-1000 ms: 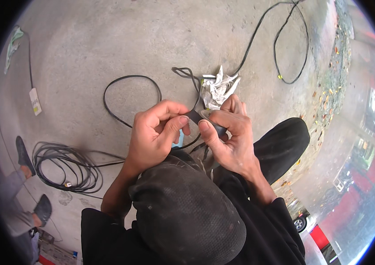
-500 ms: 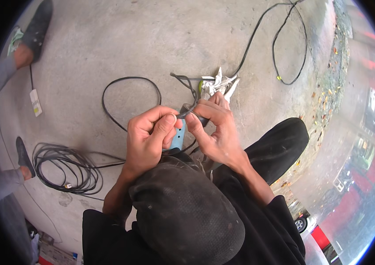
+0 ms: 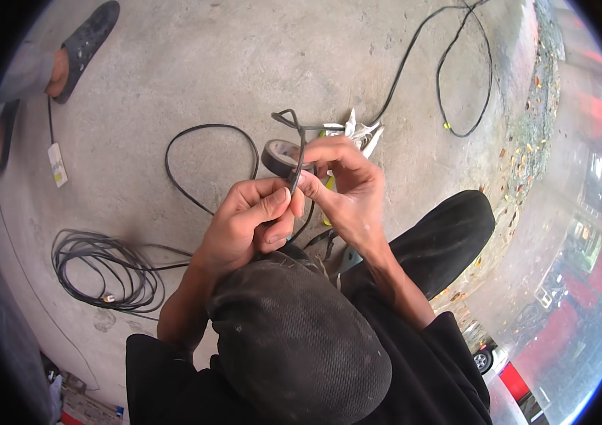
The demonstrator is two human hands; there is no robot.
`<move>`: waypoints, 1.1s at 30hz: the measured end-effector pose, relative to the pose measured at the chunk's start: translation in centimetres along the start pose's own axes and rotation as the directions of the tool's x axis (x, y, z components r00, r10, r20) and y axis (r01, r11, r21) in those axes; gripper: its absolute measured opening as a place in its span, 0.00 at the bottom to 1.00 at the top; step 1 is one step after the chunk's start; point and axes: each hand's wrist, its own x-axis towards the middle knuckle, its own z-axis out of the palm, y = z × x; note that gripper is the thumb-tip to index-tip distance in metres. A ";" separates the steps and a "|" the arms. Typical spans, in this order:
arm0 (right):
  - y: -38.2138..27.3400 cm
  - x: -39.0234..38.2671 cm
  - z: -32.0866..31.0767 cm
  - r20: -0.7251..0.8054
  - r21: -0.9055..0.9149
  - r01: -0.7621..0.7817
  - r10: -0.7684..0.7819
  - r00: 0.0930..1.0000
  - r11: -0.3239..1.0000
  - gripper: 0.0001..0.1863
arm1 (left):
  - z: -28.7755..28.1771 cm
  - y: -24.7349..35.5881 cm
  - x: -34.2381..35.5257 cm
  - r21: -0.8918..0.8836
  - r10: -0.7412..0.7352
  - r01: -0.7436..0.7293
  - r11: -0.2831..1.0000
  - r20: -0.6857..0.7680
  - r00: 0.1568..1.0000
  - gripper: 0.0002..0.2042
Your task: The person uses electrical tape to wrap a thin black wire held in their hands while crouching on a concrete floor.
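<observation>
A black cable [image 3: 300,145] rises in a thin loop between my two hands. My left hand [image 3: 255,216] is closed, thumb and fingers pinching this cable. A roll of black tape [image 3: 279,159] tilts beside the cable, its round hole showing. My right hand [image 3: 347,183] is closed on the roll's near side, its thumb against the cable. The fingers partly hide where the tape meets the cable. White crumpled cloth or gloves [image 3: 359,129] lie on the floor just beyond my right hand. A yellow-green item [image 3: 328,185] shows partly behind that hand.
Coiled black cable [image 3: 106,273] lies on the concrete floor at left, near a white power strip [image 3: 57,164]. More cable loops [image 3: 491,78] far right. Another person's dark shoe [image 3: 88,53] is at upper left. A dark-handled tool [image 3: 325,244] lies below my right hand.
The tape roll has come into clearer view, and the cable between my hands now stands more upright. My right hand has shifted slightly. The other person's feet have moved.
</observation>
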 end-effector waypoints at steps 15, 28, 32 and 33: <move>-5.2 2.4 -1.7 0.040 -0.531 0.123 -0.120 0.992 0.838 0.09 | 1.2 -0.7 0.9 0.485 0.190 -0.122 0.866 -0.095 0.977 0.13; -6.9 -0.3 -3.8 0.313 -0.396 0.092 0.040 0.949 0.914 0.18 | 0.9 0.4 1.6 0.709 0.376 -0.238 0.664 -0.041 0.926 0.12; -6.8 -0.8 -3.6 0.134 -0.574 -0.148 0.271 0.953 0.805 0.18 | 0.6 -0.6 2.0 0.607 0.267 -0.168 0.777 -0.076 0.961 0.09; -6.6 -0.8 -3.3 0.100 -0.642 -0.224 0.370 0.924 0.733 0.18 | 0.7 -1.1 2.1 0.590 0.316 -0.217 0.778 -0.069 0.946 0.09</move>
